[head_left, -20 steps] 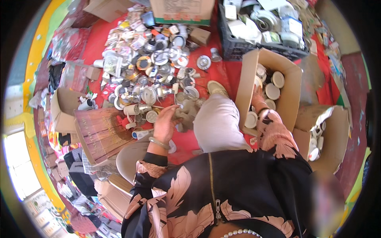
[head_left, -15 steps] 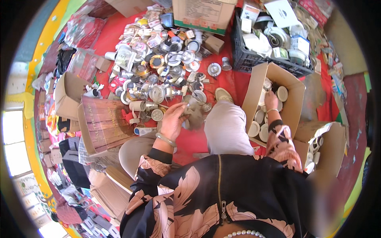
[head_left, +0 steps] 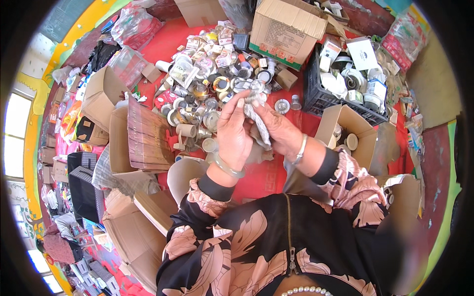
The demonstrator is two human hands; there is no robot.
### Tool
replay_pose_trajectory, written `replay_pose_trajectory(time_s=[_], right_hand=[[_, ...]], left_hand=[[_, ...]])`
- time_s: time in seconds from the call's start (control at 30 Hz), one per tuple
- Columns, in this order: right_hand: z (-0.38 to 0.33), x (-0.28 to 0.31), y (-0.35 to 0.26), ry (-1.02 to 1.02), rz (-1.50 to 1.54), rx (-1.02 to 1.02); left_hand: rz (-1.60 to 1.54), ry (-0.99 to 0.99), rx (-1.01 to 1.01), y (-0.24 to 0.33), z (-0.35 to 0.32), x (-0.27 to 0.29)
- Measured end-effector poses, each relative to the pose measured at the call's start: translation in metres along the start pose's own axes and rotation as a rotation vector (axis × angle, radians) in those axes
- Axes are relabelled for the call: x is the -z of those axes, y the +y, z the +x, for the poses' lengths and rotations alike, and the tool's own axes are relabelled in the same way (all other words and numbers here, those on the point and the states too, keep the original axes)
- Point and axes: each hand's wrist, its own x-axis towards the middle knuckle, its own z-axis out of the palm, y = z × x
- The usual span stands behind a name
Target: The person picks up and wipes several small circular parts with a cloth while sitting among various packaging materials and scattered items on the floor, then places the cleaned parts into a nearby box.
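Note:
My left hand (head_left: pixel 233 132) and my right hand (head_left: pixel 280 129) meet in front of me. Between them is a crumpled whitish-grey rag (head_left: pixel 258 123), pinched in the fingers of both, its tail hanging down between the palms. A small pale, shiny round piece shows at the fingertips, but whether it is held or lies in the pile behind cannot be told. Just beyond my hands spreads a heap of small lamp-like fittings (head_left: pixel 210 121), white, silver and dark, many with round rims.
An open carton (head_left: pixel 348 118) with round white pieces stands to the right. Behind it is a black plastic crate (head_left: pixel 316 89) full of fittings and small boxes. A large carton (head_left: pixel 281 29) sits at the back. More open boxes (head_left: pixel 118 138) line the left, on red floor covering.
My right hand has come out of the right-hand carton and joined my left at the rag. My left hand has moved forward, and the view has shifted.

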Motion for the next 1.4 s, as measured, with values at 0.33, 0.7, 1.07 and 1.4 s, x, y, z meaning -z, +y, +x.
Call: replay_pose_trajectory(time_s=[0.33, 0.7, 1.07, 1.4], right_hand=[[0.053, 0.057, -0.023, 0.444, 0.087, 0.389], [0.044, 0.013, -0.028, 0.331, 0.174, -0.015], [0.075, 0.036, -0.060, 0.511, 0.233, -0.182], [0.120, 0.049, -0.069, 0.600, 0.217, -0.286]], left_hand=[[0.964, -0.371, 0.272, 0.039, 0.075, 0.064], [1.693, -0.126, 0.449, -0.015, 0.245, 0.338], [2.437, -0.086, 0.089, -0.059, 0.350, 0.428], [1.905, 0.243, 0.558, -0.078, 0.421, 0.449]])
